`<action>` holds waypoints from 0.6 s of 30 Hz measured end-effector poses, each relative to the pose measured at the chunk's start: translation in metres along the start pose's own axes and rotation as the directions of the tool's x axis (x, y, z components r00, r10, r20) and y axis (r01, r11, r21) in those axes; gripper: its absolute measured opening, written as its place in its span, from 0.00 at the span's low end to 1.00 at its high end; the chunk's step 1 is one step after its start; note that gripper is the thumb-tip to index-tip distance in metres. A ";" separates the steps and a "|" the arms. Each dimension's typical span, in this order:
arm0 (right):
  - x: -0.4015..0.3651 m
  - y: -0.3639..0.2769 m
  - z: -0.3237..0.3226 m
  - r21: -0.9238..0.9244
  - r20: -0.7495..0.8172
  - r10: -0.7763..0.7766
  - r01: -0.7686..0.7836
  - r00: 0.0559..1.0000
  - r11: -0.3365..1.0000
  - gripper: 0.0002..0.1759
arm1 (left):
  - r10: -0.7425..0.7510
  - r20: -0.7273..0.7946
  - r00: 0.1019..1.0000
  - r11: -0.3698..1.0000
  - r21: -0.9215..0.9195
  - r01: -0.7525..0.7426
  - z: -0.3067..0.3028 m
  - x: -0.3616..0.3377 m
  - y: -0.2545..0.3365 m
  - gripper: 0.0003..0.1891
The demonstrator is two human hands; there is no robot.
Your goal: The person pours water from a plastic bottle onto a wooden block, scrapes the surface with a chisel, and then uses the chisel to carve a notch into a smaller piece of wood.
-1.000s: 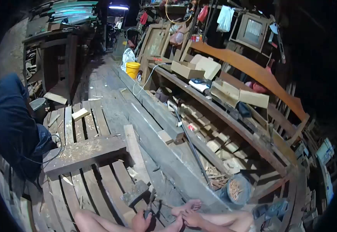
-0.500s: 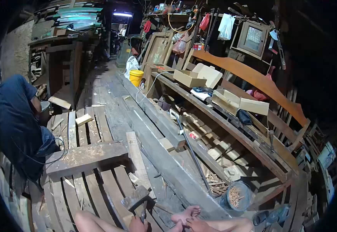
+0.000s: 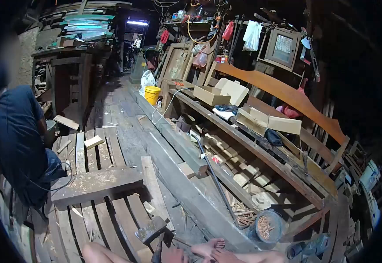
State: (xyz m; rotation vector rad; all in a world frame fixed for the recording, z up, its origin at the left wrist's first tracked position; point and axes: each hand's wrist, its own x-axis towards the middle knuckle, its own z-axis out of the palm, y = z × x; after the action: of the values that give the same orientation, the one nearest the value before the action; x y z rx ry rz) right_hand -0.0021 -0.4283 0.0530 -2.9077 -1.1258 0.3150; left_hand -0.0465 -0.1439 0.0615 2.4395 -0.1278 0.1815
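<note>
Low in the view, my left hand [image 3: 174,255] is beside the dark handle of a mallet-like tool [image 3: 151,229] with a broad, blocky head. Its fingers look bent but are blurred, and the frame's edge cuts the hand off. The tool's head lies over the slatted boards. My right hand [image 3: 223,254] rests on my bare foot [image 3: 209,247], fingers laid along it. Ahead on the slats is a thick timber beam [image 3: 96,184] strewn with shavings. A pale plank [image 3: 154,186] lies to the right of the beam.
Another person [image 3: 15,140] in a dark shirt crouches at left. A long beam [image 3: 186,201] runs along the right. A bucket of wood pieces [image 3: 266,225] stands near my foot. Cardboard boxes [image 3: 283,124] sit on the workbench, and a yellow bucket [image 3: 152,94] is farther back.
My left hand has shifted right, off the tool's handle as far as I can see. The tool's head sits slightly lower and left. The other person has leaned more upright, with the head now showing.
</note>
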 end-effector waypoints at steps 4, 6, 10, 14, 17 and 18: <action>0.038 0.000 0.023 0.178 0.058 0.045 -0.054 0.997 0.983 0.28 | 0.032 0.135 0.990 0.936 -0.351 0.018 0.067 0.038 0.025 0.18; 0.031 -0.002 0.018 0.243 -0.012 0.077 -0.071 0.997 0.967 0.28 | -0.011 0.275 0.961 0.924 -0.364 0.115 0.087 0.056 0.014 0.17; 0.000 0.000 -0.033 0.048 -0.147 -0.090 0.098 0.985 0.994 0.22 | 0.112 0.148 0.983 0.989 -0.116 -0.095 0.145 0.061 0.004 0.24; 0.032 -0.010 -0.025 0.228 -0.096 0.121 -0.096 0.988 0.969 0.18 | 0.247 -0.135 0.960 0.922 -0.274 -0.276 0.163 0.047 0.013 0.22; 0.026 -0.010 -0.014 0.246 -0.082 0.162 -0.138 0.983 0.959 0.23 | 0.314 0.090 0.945 0.759 -0.621 -0.193 0.106 0.054 0.017 0.27; 0.019 -0.011 -0.019 0.244 -0.065 0.152 -0.132 0.986 0.961 0.23 | 0.297 0.089 0.951 0.758 -0.628 -0.178 0.113 0.053 0.012 0.27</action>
State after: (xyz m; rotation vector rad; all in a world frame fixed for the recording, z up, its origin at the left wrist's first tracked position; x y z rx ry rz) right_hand 0.0078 -0.4059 0.0690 -2.7635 -0.8067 0.3051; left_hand 0.0154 -0.2285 -0.0079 1.7676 -0.5054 0.0144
